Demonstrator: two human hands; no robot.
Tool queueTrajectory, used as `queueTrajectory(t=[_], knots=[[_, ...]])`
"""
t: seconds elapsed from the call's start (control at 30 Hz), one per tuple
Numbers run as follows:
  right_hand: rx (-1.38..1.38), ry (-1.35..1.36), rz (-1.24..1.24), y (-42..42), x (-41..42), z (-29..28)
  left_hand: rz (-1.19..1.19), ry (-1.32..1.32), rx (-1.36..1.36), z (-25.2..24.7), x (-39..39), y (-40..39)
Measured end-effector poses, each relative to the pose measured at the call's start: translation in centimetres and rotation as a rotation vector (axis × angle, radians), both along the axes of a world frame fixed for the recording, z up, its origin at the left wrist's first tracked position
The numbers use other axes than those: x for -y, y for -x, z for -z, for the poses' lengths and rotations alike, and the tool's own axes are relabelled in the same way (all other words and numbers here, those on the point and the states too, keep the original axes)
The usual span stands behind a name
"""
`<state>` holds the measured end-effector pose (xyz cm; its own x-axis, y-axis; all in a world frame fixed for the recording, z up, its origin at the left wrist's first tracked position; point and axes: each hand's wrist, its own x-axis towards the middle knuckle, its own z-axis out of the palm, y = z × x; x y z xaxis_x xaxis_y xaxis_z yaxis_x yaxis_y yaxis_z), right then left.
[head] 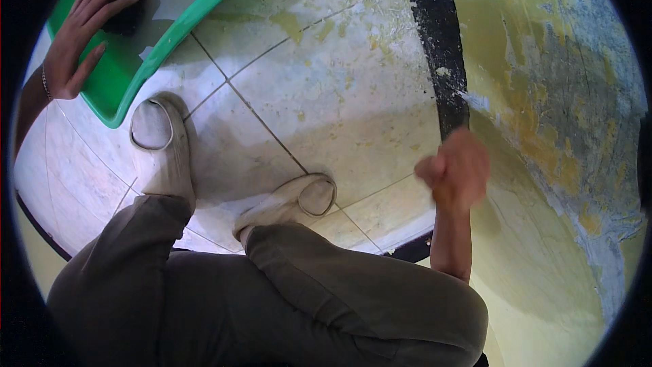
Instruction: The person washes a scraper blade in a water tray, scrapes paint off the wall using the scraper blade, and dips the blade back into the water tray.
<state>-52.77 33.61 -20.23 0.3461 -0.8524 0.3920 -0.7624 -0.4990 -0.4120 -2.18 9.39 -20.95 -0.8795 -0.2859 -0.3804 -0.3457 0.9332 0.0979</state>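
Observation:
My left hand is over the left end of a green plastic tub, fingers apart, near a dark object inside it. Whether the fingers touch that object I cannot tell. Greyish liquid or a grey surface shows in the tub. At the right, my right hand is blurred and curled beside the wall; the motion hides whether it grips a tool. Yellow-green paint on the wall is partly scraped away, baring grey, bluish and orange patches. A whitish loose flake or ridge stands out above the right hand.
Pale floor tiles carry scattered paint flakes, thickest near the black skirting along the wall. My feet in pale slip-on shoes rest on the tiles, one close to the tub. My bent knee is near the right forearm.

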Motion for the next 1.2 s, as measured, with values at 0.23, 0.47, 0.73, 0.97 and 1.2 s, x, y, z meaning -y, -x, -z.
queueTrajectory(t=[0.23,0.47,0.73,0.97,1.2], knots=[[0.017,-0.094,-0.077,-1.0,0.4,-1.8,-0.074,-0.068,-0.010,0.1,0.0,0.2],[0.035,0.013,-0.132,-1.5,0.7,-2.4,-0.059,-0.008,-0.018,-1.1,-0.1,-0.3],[0.083,0.057,-0.231,-2.8,0.6,-2.9,-0.043,0.029,0.005,-1.3,-0.5,-0.6],[0.109,0.075,-0.137,-2.8,1.6,-2.5,-0.045,0.003,-0.014,0.1,0.3,0.1],[0.029,0.082,-0.110,-1.9,0.5,-1.8,-0.036,0.030,0.009,-1.6,-0.6,-0.2]])
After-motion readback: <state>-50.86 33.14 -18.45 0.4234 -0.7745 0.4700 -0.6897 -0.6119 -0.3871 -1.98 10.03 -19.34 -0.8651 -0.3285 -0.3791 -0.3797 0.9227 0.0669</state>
